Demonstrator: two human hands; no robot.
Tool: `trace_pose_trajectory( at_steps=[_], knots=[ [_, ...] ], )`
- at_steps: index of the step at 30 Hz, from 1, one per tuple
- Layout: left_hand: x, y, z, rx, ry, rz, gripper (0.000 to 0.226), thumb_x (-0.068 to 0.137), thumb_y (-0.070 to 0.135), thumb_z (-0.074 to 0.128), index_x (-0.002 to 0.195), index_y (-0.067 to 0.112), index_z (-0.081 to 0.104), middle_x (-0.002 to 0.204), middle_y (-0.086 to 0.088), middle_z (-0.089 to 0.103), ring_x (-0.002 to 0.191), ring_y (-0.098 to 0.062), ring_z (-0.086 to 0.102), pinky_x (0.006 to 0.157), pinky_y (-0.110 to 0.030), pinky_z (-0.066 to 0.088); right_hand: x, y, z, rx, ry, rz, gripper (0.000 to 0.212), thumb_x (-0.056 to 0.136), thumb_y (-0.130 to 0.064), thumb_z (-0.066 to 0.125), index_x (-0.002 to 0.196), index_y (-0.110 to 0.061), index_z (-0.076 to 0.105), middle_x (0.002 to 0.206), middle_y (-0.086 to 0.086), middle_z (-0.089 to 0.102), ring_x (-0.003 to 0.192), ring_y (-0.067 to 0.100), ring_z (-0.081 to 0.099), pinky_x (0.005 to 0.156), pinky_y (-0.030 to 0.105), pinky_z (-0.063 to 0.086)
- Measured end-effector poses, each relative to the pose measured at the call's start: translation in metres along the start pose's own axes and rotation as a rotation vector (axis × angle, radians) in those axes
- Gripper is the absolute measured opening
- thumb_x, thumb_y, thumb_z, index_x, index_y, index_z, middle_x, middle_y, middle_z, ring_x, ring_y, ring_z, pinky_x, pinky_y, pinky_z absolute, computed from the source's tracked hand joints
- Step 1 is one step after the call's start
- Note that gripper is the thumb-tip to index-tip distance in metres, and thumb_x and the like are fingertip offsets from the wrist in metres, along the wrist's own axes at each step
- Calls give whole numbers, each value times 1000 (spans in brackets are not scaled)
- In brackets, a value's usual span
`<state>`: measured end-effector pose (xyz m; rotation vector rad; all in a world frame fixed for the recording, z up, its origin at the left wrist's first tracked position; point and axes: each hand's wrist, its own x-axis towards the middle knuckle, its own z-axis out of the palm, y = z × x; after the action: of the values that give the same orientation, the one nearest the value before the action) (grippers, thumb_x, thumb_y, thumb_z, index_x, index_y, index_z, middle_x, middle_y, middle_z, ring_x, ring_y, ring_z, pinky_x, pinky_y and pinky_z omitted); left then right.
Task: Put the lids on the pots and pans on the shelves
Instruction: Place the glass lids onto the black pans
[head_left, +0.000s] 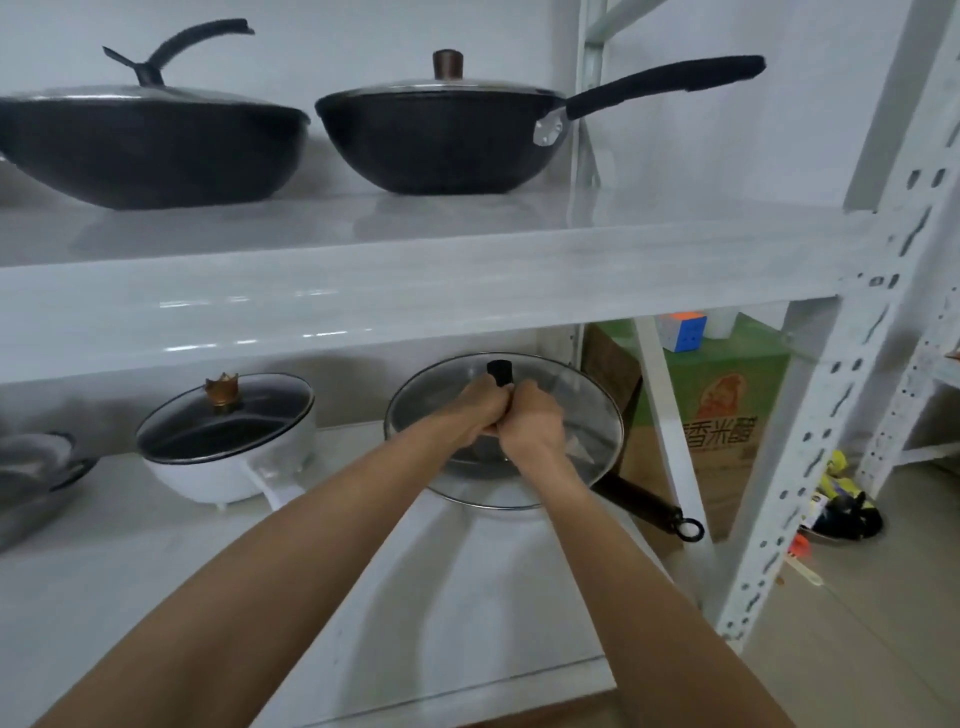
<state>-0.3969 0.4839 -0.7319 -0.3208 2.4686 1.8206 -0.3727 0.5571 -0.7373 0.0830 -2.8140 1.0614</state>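
Observation:
A large glass lid (587, 410) with a black knob is tilted toward me over a dark pan on the lower shelf. The pan is mostly hidden; its long dark handle (649, 506) sticks out to the right. My left hand (480, 410) and my right hand (530, 423) both grip the lid's knob, knuckles together. To the left stands a white pot (228, 467) with a glass lid and a gold crown knob. On the upper shelf sit two black woks, the left wok (145, 145) and the right wok (441, 140), each with a lid on.
The white shelf upright (852, 395) stands at the right. Behind it are a green cardboard box (727, 410) with a colour cube on top. A dark pan (31, 478) lies at the lower shelf's far left. Small items lie on the floor at the right.

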Motion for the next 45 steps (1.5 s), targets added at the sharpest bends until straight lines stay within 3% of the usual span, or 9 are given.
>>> trace_pose_trajectory(
  at_steps=[7,12,15,23,28,31,34,42,45],
  knots=[
    [69,-10,-14,-25,80,-63,33,98,14,37,119,-2,56,125,-22,63,115,-35,60,98,-47,52,51,-3,46,83,68,-55,23,95,-7,50,115,0,58,115,17,66,106,33,65,83,38,54],
    [87,-20,-14,34,122,-66,29,99,18,37,96,-1,59,94,-18,62,83,-28,59,68,-33,49,67,1,67,81,77,-69,23,95,-7,46,114,2,56,117,20,64,107,36,64,86,40,53],
    [96,-24,-14,14,161,-51,32,99,16,37,107,-6,58,104,-22,62,99,-33,61,89,-39,51,73,3,71,110,101,-66,23,97,-8,45,114,3,55,117,20,63,106,35,64,85,38,53],
    [108,-25,-14,-160,146,-102,17,95,8,37,86,3,50,85,-12,53,87,-23,52,82,-32,39,87,6,71,172,83,-70,18,92,-7,52,101,4,63,107,19,70,102,34,67,78,35,54],
    [119,-23,-11,-73,209,-49,26,97,7,39,75,4,52,81,-12,54,73,-20,52,77,-30,46,97,9,72,172,84,-61,20,93,-6,51,102,4,64,108,20,70,105,35,65,79,37,54],
    [127,-24,-12,-64,226,-61,29,95,5,44,114,-14,54,103,-19,56,94,-25,53,98,-40,47,101,10,76,164,95,-54,20,92,-6,51,101,4,65,107,20,70,105,35,66,78,37,54],
    [125,-26,-12,-71,204,-68,40,94,8,44,128,-14,51,97,-15,59,97,-25,54,92,-38,47,102,12,81,154,113,-58,23,95,-9,47,102,4,65,107,20,70,104,36,66,79,37,54],
    [122,-31,-15,-113,141,-70,41,93,19,54,124,-8,53,119,-21,65,102,-28,63,100,-44,51,100,11,81,123,93,-56,26,96,-16,49,112,2,54,116,18,65,109,35,63,84,38,52],
    [121,-31,-13,53,237,-34,33,93,28,55,97,-5,57,99,-20,66,96,-32,64,82,-39,54,99,12,75,-11,47,-122,28,95,-11,47,118,5,51,122,20,59,115,35,58,89,38,50]
  ],
)
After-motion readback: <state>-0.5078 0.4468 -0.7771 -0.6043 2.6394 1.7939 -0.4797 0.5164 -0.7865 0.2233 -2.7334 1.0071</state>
